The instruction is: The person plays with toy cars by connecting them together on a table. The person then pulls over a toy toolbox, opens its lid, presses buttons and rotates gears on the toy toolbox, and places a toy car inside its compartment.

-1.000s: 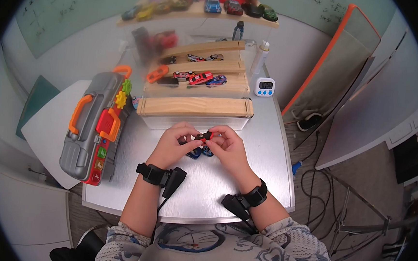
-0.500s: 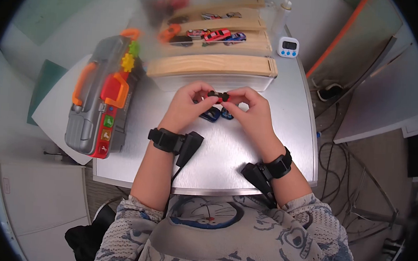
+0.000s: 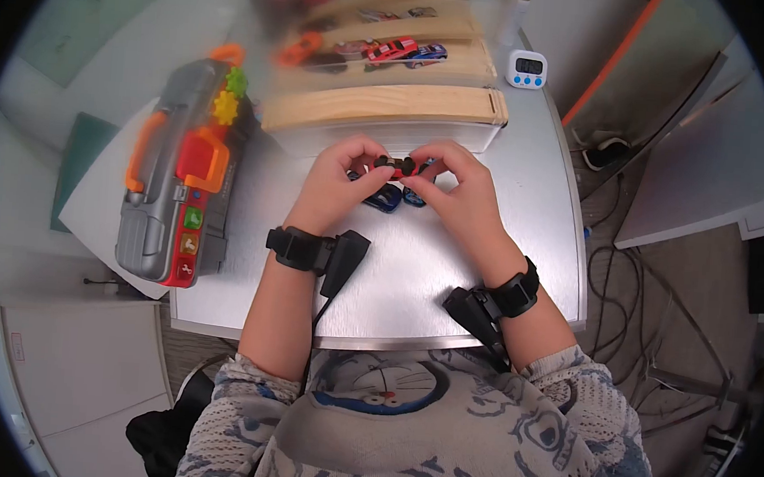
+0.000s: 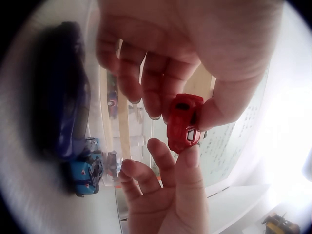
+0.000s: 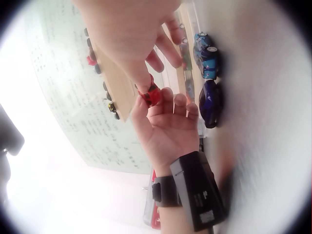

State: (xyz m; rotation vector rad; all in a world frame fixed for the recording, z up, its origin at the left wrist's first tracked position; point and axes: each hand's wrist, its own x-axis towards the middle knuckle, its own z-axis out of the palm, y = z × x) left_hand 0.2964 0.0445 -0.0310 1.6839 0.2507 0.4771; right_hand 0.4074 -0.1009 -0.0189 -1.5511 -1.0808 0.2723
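Observation:
Both hands hold a small red toy car between them, lifted over the table. My left hand pinches one end between thumb and fingers. The right hand pinches the other end, thumb tip against the car. In the head view the car's dark wheels face up; the left wrist view shows its red body with a white-edged patch. Beneath the hands, a dark blue toy car and a lighter blue toy car stand on the table, partly covered by the hands in the head view.
A clear bin with a wooden board on it stands beyond the hands. Behind it, wooden ramps carry several toy cars. A grey toy toolbox stands at the left, a white timer at the back right.
The head view has tipped down and shifted, so the table sits higher in it. Both hands keep hold of the red toy car, which has turned slightly between the fingers.

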